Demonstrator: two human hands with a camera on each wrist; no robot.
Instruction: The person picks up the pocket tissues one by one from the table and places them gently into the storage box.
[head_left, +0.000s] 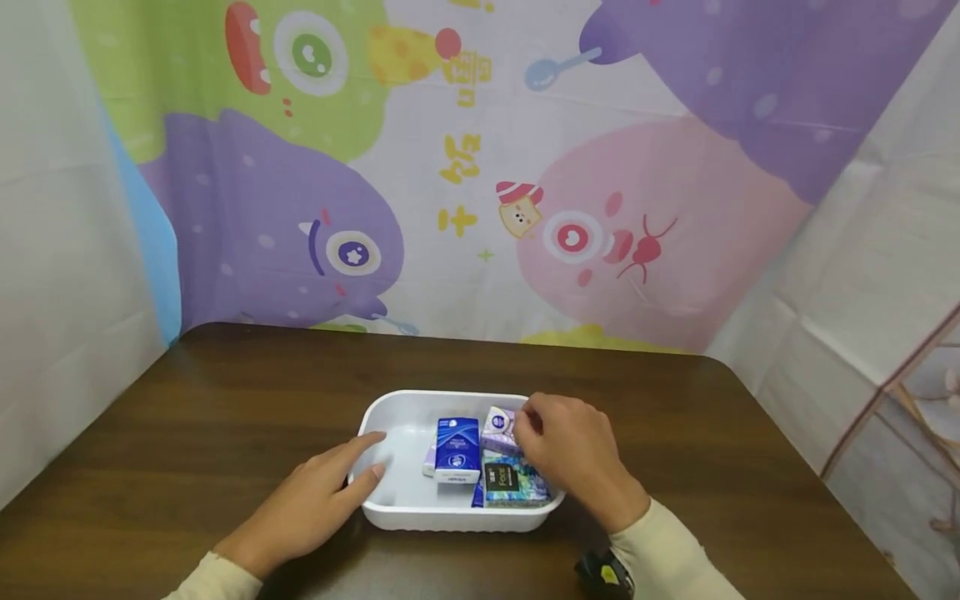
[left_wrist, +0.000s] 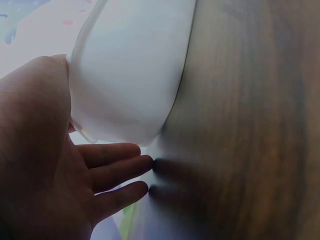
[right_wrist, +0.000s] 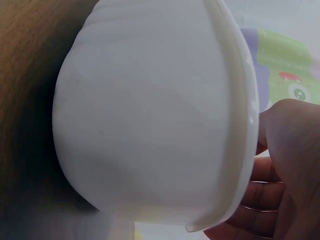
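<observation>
A white plastic tray (head_left: 405, 518) holds several small tissue packs in its right half. A dark blue pack (head_left: 457, 446) lies over a pale pack. Right of it are a purple-and-white tissue pack (head_left: 497, 429) and a blue-green patterned pack (head_left: 513, 482) with a black label, partly covering another blue one. My right hand (head_left: 573, 442) reaches over the right rim, thumb and curled fingers pinching the purple-and-white pack's right end, which they hide. My left hand (head_left: 315, 500) rests at the left rim, thumb and forefinger over it; its other fingers extend outside the tray (left_wrist: 130, 70).
The tray stands on a dark brown wooden table (head_left: 262, 400). Behind the table hangs a curtain (head_left: 450, 292) printed with cartoon monsters, and pale cloth (head_left: 75, 250) closes the sides. Beside the right sleeve is a dark object (head_left: 603, 575) with a yellow mark.
</observation>
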